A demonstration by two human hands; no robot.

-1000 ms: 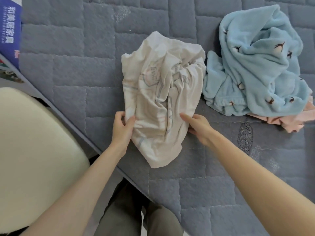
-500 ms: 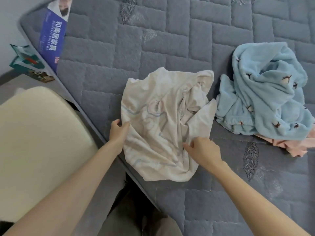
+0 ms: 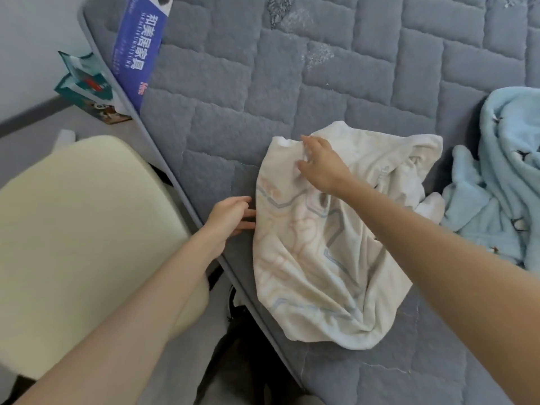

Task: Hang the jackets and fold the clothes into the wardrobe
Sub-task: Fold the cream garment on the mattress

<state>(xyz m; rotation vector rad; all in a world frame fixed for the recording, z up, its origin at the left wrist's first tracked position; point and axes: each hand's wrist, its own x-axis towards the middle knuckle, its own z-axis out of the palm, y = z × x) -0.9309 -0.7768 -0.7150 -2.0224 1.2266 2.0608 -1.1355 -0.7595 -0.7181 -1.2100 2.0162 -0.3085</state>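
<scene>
On mattress (image 3: 263,83), L hand (image 3: 229,214), fingers straight, beside cream garment (image 3: 306,273); R hand (image 3: 321,165) on its corner, can't tell grip.

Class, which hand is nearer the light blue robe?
Right. The right hand grips the cream cloth next to the robe; the left hand lies at that cloth's far edge.

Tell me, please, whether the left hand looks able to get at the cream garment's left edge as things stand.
Probably yes. The left hand lies open on the mattress, fingertips right beside the left edge of the cream garment, with nothing between them.
</scene>
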